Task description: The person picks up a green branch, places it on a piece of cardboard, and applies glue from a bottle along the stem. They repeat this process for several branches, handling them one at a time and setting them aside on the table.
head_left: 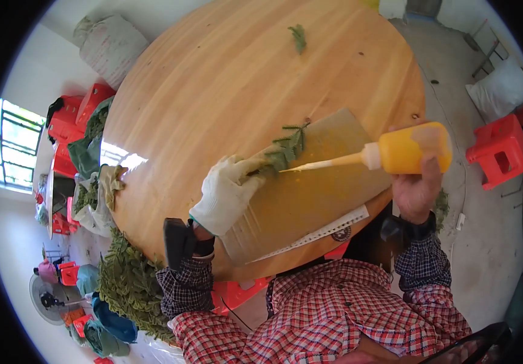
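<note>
My left hand (225, 194), in a white knit glove, pinches the base of a green fir-like sprig (287, 148) over a cardboard sheet (316, 194). My bare right hand (416, 188) grips a yellow squeeze bottle (413, 148) lying nearly level in the air. Its long thin nozzle points left, and the tip is beside the sprig close to my gloved fingers. Yellow specks mark the cardboard. Whether anything is flowing from the tip I cannot make out.
The cardboard lies on a round wooden table (213, 91). Another small sprig (298, 38) rests toward the far side. A heap of green branches (131, 279) stands left of the table. Red plastic stools (499, 148) sit to the right and left. A white strip (316, 233) edges the cardboard's near side.
</note>
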The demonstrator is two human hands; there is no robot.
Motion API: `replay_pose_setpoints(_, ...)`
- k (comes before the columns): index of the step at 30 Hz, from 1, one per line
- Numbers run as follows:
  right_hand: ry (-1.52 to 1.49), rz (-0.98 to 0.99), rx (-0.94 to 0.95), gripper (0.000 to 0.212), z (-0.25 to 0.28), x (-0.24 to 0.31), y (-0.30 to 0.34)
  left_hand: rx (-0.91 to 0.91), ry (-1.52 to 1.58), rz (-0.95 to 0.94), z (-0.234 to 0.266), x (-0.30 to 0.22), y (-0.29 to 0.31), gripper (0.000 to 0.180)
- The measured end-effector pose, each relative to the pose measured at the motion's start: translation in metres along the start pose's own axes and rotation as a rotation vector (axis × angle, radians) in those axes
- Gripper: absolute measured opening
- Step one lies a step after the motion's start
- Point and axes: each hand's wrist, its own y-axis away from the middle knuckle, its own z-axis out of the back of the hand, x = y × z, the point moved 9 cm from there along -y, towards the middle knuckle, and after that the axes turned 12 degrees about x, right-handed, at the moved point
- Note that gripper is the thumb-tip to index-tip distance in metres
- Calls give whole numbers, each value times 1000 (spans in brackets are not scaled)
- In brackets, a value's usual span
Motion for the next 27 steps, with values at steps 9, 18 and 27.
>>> replay_pose_setpoints(9,-123,70,-63,59,22,-1,16,84,167,-248,-20,1,26,24)
replay_pose_setpoints(18,-157,45,-49,57,21,-2,16,-1,-90,-165,-14,11,28,23)
replay_pose_setpoints(27,89,-38,39,56,-34,-11,12,-148,-23,-54,-19,25,27,22)
